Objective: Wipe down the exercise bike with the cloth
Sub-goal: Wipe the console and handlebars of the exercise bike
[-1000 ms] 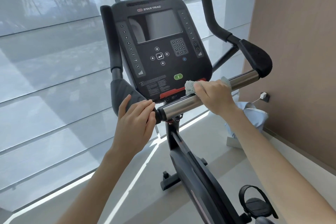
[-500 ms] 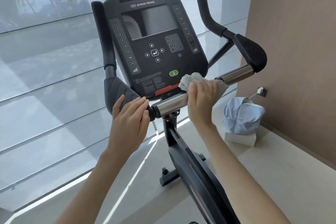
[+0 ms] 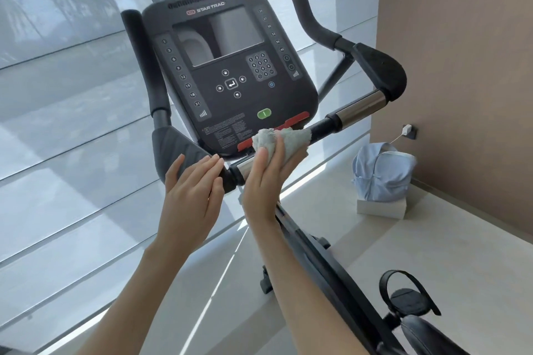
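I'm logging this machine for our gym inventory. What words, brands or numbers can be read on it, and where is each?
"STAR TRAC": brand mark at the top of the console.
"1 3 6 9 12 15 18 21": left button column.
"24 27 30 33 36 40": right button column.
"1" to "9": keypad; bottom row blurred.
Warning label fine print: too small to read.
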`<state>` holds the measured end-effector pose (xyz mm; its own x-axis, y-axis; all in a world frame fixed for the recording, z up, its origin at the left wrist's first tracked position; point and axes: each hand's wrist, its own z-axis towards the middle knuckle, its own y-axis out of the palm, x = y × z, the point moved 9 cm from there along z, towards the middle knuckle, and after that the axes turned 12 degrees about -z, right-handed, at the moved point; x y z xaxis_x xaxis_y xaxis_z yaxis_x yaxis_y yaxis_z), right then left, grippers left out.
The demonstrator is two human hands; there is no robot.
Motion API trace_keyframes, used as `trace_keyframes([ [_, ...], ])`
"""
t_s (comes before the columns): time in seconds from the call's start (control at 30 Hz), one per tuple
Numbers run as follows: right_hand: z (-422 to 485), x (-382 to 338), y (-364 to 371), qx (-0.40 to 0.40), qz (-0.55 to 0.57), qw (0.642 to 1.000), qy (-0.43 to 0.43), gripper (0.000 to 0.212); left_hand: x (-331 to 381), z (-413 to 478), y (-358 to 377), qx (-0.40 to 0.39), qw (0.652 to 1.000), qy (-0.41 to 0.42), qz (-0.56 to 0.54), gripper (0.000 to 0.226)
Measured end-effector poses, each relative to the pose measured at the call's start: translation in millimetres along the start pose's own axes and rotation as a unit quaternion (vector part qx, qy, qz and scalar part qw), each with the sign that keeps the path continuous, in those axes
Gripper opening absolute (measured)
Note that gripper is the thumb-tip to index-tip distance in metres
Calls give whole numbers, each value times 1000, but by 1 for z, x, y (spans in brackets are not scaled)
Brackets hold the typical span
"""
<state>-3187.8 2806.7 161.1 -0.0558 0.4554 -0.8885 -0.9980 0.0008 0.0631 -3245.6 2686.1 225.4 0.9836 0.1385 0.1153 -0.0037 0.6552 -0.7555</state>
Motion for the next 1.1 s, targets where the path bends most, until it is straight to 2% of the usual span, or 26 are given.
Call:
trace_keyframes([
  [0.17,71,27,-34,39,-72,996,36,43,-2,-7,2,-18,999,39,12,43],
  [0.27,78,27,-35,30,-163,986,30,43,-5,-13,6,-17,998,51,13,42],
  [0.3,69,17,-29,18,-208,978,-2,44,-6,-14,6,-12,998,53,11,42],
  [0.37,39,-12,-12,-14,-293,948,-121,46,-8,-14,7,1,998,60,6,40],
  [0.47,0,-44,7,-66,-321,894,-305,43,-10,-14,7,11,998,69,2,40],
  [0.53,12,-48,5,-104,-331,867,-358,44,-10,-15,7,12,997,74,2,39],
  [0.63,69,-33,-6,-161,-433,829,-315,54,-11,-15,6,10,998,68,2,40],
  [0.7,103,-16,-8,-205,-519,786,-265,55,-12,-15,7,7,998,59,1,40],
  [0.87,110,-6,18,-302,-574,726,-228,43,-12,-15,8,15,998,54,-13,40],
  [1.0,68,-29,36,-293,-564,720,-277,42,-12,-16,7,26,998,50,-40,40],
  [1.03,53,-38,39,-263,-549,739,-290,45,-13,-15,7,28,997,48,-51,40],
  [1.1,25,-54,33,-168,-485,808,-288,47,-16,-15,5,37,995,44,-77,41],
])
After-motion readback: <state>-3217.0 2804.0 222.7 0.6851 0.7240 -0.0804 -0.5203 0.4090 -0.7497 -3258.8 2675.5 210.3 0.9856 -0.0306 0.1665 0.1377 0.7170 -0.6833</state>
